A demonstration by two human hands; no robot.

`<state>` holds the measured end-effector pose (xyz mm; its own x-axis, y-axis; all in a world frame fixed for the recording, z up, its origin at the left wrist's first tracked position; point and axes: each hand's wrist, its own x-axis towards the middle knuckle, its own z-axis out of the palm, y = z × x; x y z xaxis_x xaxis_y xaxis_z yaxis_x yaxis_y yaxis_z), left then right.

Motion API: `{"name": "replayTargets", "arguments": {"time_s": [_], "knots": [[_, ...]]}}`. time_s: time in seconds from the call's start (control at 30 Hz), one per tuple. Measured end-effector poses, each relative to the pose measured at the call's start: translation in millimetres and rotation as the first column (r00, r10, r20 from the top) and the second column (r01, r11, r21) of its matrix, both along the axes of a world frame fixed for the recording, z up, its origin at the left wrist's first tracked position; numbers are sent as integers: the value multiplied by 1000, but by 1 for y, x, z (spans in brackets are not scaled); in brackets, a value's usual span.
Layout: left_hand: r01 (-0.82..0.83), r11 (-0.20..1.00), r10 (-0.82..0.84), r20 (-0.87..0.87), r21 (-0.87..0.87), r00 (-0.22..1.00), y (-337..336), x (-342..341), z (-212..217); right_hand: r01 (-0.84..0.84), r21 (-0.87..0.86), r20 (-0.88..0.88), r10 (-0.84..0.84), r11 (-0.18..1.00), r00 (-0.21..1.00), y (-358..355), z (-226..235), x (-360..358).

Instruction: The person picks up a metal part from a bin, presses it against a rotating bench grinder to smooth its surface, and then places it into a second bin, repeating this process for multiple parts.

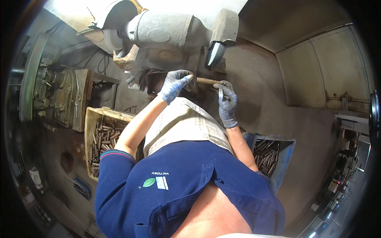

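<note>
A short brownish metal rod (206, 81) lies level between my two gloved hands, below the bench grinder (170, 31). At its left end are the closed fingertips of my left hand (175, 85), in a grey and blue glove. The fingers of my right hand (227, 102), gloved alike, pinch the rod's right end. The grinding wheel (112, 39) at the grinder's left end stands beyond and to the left of my left hand. At the other end, a second wheel (216, 54) shows under its guard, above my right hand. The rod is apart from both wheels.
A yellowish bin (89, 119) full of short metal pieces stands by my left arm. By my right arm is a blue bin (286, 152) with similar dark pieces. Newspaper (182, 123) covers my lap. Greenish machinery (59, 95) stands at far left, tan panels (325, 71) at far right.
</note>
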<state>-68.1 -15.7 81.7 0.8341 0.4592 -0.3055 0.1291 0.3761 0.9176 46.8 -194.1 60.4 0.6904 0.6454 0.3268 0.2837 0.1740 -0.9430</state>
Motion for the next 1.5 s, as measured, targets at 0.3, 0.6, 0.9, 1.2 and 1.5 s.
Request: {"name": "replayTargets", "arguments": {"time_s": [0.3,0.6,0.9,1.2,1.5], "knots": [[-87,995,83,90,48,993,-5,23,-31,122,59,-36,-120,991,992,8,-6,3],[-136,989,129,99,65,987,1,46,-33,135,-12,-45,-135,991,990,13,-22,25],[-184,968,199,75,-172,977,-14,85,-52,114,-16,-167,-115,993,979,7,-40,55],[-294,937,297,-14,-187,955,-7,79,-48,176,-78,-274,-191,981,942,27,-37,43],[-286,951,288,0,-121,958,18,68,-58,60,-117,-295,-92,991,951,44,-51,39]]}}
